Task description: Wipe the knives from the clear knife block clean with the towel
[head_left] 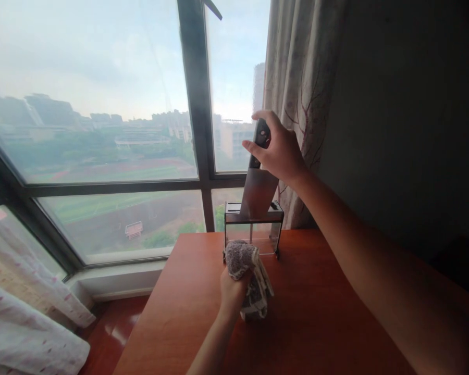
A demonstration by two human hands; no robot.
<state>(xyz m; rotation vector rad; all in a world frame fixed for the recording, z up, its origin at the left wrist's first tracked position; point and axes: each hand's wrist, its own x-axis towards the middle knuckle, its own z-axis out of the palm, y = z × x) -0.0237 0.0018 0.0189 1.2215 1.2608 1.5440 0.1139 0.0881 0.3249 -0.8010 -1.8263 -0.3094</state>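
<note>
A cleaver [259, 192] with a black handle stands slightly tilted, its wide blade going down into the top slot of a clear-sided knife holder [276, 216]. Around the upper handle is my right hand [279, 148], thumb and forefinger spread apart with the handle between them. Whether the other fingers touch the handle is hidden. Closer to me, my left hand [233, 292] grips a bunched grey-brown cloth [240, 258] with pale edges. The cloth hangs down on the right of that hand, in front of the holder, covering part of its lower front.
The holder stands near the far edge of a reddish-brown wooden table [187, 291]. Behind it is a large window with a dark frame [197, 104]. A grey patterned curtain [300, 62] hangs at the right; a white curtain [27, 323] is at lower left.
</note>
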